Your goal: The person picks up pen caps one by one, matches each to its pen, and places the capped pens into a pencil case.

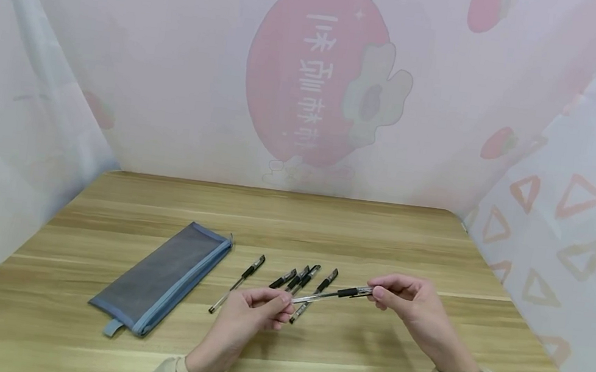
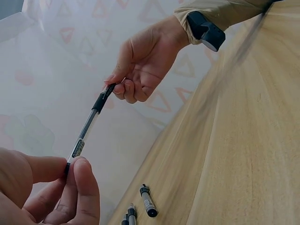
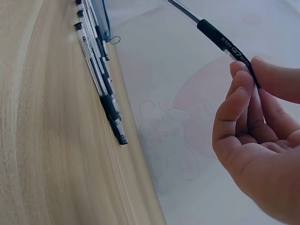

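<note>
A clear pen with a black grip [image 1: 330, 294] hangs a little above the wooden table, held at both ends. My left hand [image 1: 262, 305] pinches its near end between thumb and fingers [image 2: 77, 180]. My right hand [image 1: 401, 299] pinches the capped far end, and the black grip [image 3: 220, 40] shows just before my fingertips [image 3: 239, 79]. Several more pens [image 1: 298, 281] lie side by side on the table under the held pen; in the right wrist view these pens [image 3: 101, 89] line up along the table. One pen [image 1: 237, 283] lies apart to their left.
A grey mesh pencil pouch with blue trim [image 1: 163, 278] lies flat on the table [image 1: 340, 350] left of the pens, its zipper pull toward me. Pink patterned cloth walls [image 1: 316, 77] close in the back and both sides.
</note>
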Demonstrator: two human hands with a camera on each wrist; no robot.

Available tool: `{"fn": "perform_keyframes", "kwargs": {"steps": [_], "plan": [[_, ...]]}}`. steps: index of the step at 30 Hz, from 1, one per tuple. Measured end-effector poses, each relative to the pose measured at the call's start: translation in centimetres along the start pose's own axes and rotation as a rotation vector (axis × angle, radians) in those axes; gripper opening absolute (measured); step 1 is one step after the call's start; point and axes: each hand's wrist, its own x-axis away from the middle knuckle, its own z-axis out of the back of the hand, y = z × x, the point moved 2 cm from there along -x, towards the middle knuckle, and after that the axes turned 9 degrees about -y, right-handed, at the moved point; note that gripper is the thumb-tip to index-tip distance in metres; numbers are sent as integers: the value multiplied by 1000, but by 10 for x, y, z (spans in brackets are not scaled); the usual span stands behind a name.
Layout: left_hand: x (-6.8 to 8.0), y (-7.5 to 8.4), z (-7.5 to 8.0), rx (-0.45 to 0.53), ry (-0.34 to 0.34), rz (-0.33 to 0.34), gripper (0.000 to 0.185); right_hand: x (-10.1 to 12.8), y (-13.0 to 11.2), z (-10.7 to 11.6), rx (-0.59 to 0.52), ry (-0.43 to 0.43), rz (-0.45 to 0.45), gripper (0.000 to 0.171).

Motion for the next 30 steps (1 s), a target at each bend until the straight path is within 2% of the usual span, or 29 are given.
{"fn": "perform_keyframes", "kwargs": {"steps": [8, 15, 18, 30], "plan": [[1, 0, 2, 17, 18, -19, 28, -1, -1, -2, 52, 3, -6, 30], [1, 2, 0, 14, -104, -1, 28, -1, 1, 0, 34, 25, -27, 25], [1, 2, -1, 24, -135, 5, 28, -1, 2, 0, 36, 29, -37, 25], [2, 4, -3, 6, -111, -15, 26, -1, 2, -1, 46, 9, -35, 34]]}}
